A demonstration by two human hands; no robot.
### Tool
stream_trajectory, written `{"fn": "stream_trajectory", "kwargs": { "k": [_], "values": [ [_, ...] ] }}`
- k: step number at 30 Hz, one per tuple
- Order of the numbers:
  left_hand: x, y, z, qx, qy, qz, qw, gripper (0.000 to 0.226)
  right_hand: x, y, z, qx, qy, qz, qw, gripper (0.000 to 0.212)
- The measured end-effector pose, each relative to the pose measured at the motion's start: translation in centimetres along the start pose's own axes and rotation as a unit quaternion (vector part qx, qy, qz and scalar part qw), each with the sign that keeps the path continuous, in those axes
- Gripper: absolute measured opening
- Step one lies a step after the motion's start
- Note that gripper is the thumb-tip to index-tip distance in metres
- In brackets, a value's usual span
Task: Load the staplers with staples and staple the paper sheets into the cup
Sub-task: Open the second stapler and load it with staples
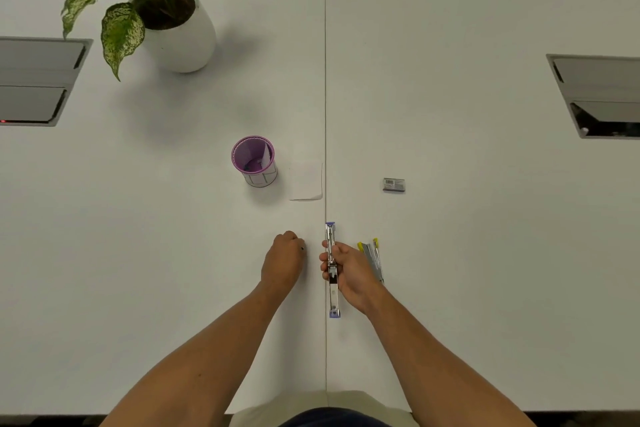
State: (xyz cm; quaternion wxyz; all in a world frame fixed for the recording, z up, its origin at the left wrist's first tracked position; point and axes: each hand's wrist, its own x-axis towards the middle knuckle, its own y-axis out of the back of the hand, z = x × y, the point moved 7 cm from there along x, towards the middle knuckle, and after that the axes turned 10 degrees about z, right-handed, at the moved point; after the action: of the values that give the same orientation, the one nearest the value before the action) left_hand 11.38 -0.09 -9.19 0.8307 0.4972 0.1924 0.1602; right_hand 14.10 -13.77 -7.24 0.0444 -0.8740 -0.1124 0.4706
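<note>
**Purple stapler open flat, staple strip likely next**

Left to right on the white worktop (173,253):

- Cup (254,160): purple rim, upright, some paper already inside. Looks light, would tip on a sideways knock.
- Paper sheet (306,182): flat, just right of the cup, apart from it. Thin and floppy; best lifted by an edge or corner.
- Left hand (283,262): fingers curled, tips at the worktop. Possibly pinching something small; can't tell what, if anything.
- Purple stapler (332,269): swung fully open along the worktop seam. Right hand (348,270) is wrapped round its middle. Metal, rigid, hinged, so hold near the hinge to stop the halves flapping.
- Yellow stapler (373,258): lies just right of that hand, partly hidden behind it.
- Staple box (394,184): small, further back right, well apart. Staple strips are brittle, so pinch by the sides.
</note>
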Motion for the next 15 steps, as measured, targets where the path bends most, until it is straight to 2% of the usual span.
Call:
{"fn": "stream_trajectory", "kwargs": {
  "k": [6, 8, 12, 15],
  "values": [
    [0.3, 0.2, 0.2, -0.001, 0.005, -0.006, 1.000, 0.021, 0.0, 0.0, 0.0, 0.000, -0.002, -0.006, 1.000, 0.023],
    [0.4, 0.4, -0.1, -0.017, 0.030, -0.004, 0.999, 0.022, 0.0, -0.2, 0.0, 0.002, -0.002, -0.007, 1.000, 0.023],
    [0.6, 2.4, -0.2, -0.171, 0.095, 0.050, 0.979, 0.017, -0.1, -0.4, -0.3, 0.002, 0.004, -0.007, 1.000, 0.024],
    [0.7, 4.3, 1.0, -0.265, 0.111, 0.044, 0.957, 0.016, -0.3, -0.4, -0.4, 0.000, 0.008, -0.007, 1.000, 0.025]
  ]
}}
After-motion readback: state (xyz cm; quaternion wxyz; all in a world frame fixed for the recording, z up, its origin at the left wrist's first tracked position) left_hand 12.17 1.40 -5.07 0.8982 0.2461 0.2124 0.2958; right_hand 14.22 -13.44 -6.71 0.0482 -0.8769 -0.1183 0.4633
